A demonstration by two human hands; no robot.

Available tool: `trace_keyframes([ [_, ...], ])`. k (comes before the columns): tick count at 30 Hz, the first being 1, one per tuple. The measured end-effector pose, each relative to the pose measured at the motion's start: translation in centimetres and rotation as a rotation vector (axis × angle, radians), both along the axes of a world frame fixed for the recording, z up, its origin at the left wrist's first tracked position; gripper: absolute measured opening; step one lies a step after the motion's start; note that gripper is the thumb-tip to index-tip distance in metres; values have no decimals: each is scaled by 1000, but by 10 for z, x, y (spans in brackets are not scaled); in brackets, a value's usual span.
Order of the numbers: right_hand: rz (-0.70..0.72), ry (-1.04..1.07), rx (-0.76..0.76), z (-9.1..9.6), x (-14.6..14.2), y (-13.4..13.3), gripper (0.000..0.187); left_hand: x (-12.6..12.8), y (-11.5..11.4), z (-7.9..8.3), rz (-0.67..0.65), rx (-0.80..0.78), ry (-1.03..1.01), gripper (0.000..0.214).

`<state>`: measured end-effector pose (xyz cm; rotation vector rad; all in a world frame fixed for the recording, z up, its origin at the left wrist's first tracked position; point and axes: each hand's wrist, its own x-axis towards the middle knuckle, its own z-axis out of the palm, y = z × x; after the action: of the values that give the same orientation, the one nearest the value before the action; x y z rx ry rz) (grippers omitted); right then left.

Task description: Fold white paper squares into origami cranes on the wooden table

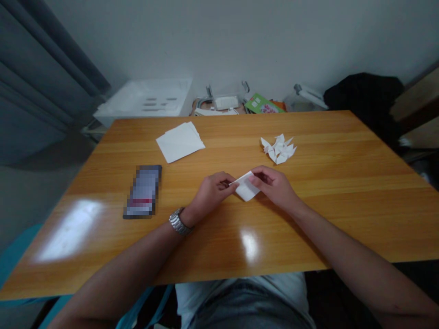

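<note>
Between my two hands is a small folded piece of white paper (247, 188), held just above the wooden table (212, 246). My left hand (217, 189) pinches its left corner between thumb and fingers, with a metal watch (179, 221) on that wrist. On the paper's upper right edge, my right hand (272, 183) grips with the thumb on top and the fingers behind. Beyond the right hand lies a cluster of folded white paper pieces (279, 149) with pointed tips. A stack of flat white paper sheets (180, 142) rests farther back on the left.
A phone (143, 192), its picture blurred out, lies left of my left hand. Behind the table's far edge are a white plastic bin (144, 98), a green booklet (262, 104) and assorted clutter. Dark cloth (363, 93) sits at the back right.
</note>
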<state>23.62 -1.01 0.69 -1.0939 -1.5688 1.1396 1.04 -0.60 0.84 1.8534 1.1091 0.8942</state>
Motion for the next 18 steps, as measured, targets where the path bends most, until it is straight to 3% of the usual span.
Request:
trace_keyframes([
  [6,-9,-36,28,4,-2,-2,23,0,-2,-1,-7,98,80,22],
  [12,-152,81,-39,0,-5,-3,26,7,-6,6,90,-116,-196,26],
  [18,-187,158,-27,-5,-8,-3,26,9,-7,10,146,-160,-347,29],
])
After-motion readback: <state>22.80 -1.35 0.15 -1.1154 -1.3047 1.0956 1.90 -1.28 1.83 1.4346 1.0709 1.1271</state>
